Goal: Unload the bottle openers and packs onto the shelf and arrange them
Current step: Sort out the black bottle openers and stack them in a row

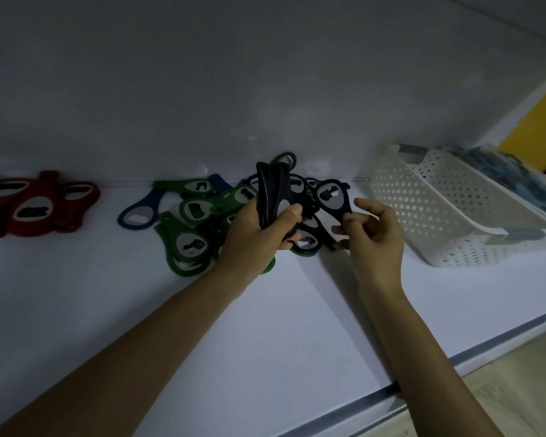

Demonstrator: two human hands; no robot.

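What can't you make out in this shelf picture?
Head view, dim light:
Red bottle openers: cut off by the left edge; count unclear.
Black opener stack in the left hand: edge-on; number unclear.
Green bottle openers: partly hidden behind the left hand.
Single black opener: handle partly hidden by the right hand.
Blue packs beyond the white basket: blurred, cut by the right edge.
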